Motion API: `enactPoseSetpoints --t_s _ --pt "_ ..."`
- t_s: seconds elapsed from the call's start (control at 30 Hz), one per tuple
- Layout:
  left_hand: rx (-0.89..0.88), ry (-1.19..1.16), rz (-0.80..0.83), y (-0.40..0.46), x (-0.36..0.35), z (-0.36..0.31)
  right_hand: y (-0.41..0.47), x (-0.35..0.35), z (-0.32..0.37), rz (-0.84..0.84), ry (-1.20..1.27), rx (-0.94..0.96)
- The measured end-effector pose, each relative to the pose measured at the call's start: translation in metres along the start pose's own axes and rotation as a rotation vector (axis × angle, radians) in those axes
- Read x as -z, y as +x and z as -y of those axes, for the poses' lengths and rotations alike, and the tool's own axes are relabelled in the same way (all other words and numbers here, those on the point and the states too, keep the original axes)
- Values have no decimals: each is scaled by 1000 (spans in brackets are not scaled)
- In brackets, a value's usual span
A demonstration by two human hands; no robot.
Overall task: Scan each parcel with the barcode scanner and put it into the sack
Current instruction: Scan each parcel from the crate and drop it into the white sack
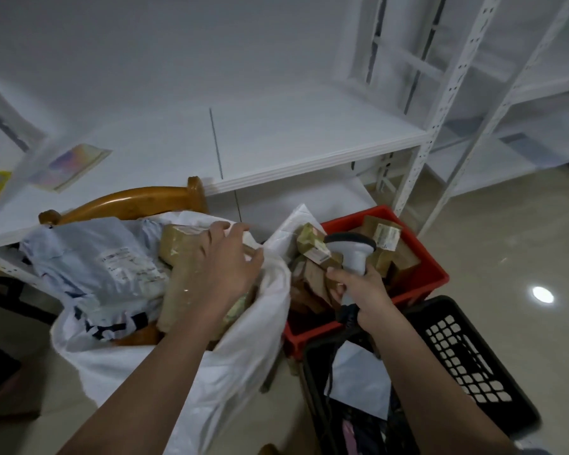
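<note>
Nearest the lens: both forearms, reaching forward and down. Beneath the right forearm, a black perforated crate [467,366] with white sheets and dark cloth inside.

Right hand [363,300]: fingers wrapped round the grip of the barcode scanner [353,257], head aimed forward over the red crate [431,280]. Trigger finger hidden; cannot tell whether it is being pressed.

Left hand [225,261]: fingers spread and lightly bent, palm down on a brown parcel [186,270] inside the mouth of the white sack [243,349]. Resting on it or letting go, not pinching (the underside of the fingers is hidden, so contact there is a judgement).

Judged step: dropping a scanned parcel into the sack.

To do it well:
- push the parcel toward the sack's far side, beside the grey poly mailer [112,264] just left of the left hand, so the mouth stays free;
- mind the sack's rim, which lies slack between the two hands and could fold inward;
- keep the scanner clear of the sack's edge.

Unscanned parcels [312,247] sit heaped in the red crate, just ahead of the right hand, some touching the scanner head in this view. Sack is directly under the left hand; a wooden chair back [135,200] rises beyond it.
</note>
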State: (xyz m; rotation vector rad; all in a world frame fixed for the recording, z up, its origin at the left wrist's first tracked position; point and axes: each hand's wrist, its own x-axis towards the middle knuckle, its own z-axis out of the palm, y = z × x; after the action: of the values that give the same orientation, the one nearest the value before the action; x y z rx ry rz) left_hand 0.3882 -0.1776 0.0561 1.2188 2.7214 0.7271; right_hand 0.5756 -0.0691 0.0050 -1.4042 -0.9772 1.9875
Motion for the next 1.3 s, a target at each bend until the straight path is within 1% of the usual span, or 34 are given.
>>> enactPoseSetpoints --t_s 0.03,0.1,0.13,0.2,0.3,0.4,0.57,0.63,0.7,0.8,0.9,0.97,1.07,1.17,1.23,1.3 --pt "-17 7 -34 -3 -7 -14 1 19 5 -9 1 10" --pt "-108 -24 -82 -8 -24 -45 6 59 15 -45 2 41" --pt "-159 -37 -85 -10 -34 -61 9 79 19 -64 -2 56" --pt "-225 -59 -40 -18 -60 -92 16 116 24 -121 -16 62" --pt "-241 -96 115 -36 -112 -129 26 169 23 -191 -27 43" --pt "-258 -107 330 -60 -175 -146 38 217 11 -257 -117 0" --pt "-200 -142 663 -92 -290 -141 71 280 -28 -330 -54 -42" --pt "-187 -111 751 -96 -339 -137 89 300 -51 -341 -44 -67" --pt "-167 -76 805 -96 -386 -133 106 318 -77 -344 -31 -100" --pt "-170 28 812 -97 -446 -126 125 337 -113 -335 -24 -152" --pt "-263 234 705 -106 -485 -120 134 351 -141 -336 -14 -180" --pt "-264 271 639 -114 -500 -120 133 356 -152 -360 1 -188" --pt "-239 233 615 -124 -504 -118 126 357 -157 -397 35 -188" --pt "-242 164 665 -119 -496 -113 117 352 -149 -401 51 -187" --pt "-174 50 703 -113 -483 -112 112 348 -140 -391 50 -169" --pt "-14 -101 707 -111 -463 -114 108 342 -129 -378 49 -148"
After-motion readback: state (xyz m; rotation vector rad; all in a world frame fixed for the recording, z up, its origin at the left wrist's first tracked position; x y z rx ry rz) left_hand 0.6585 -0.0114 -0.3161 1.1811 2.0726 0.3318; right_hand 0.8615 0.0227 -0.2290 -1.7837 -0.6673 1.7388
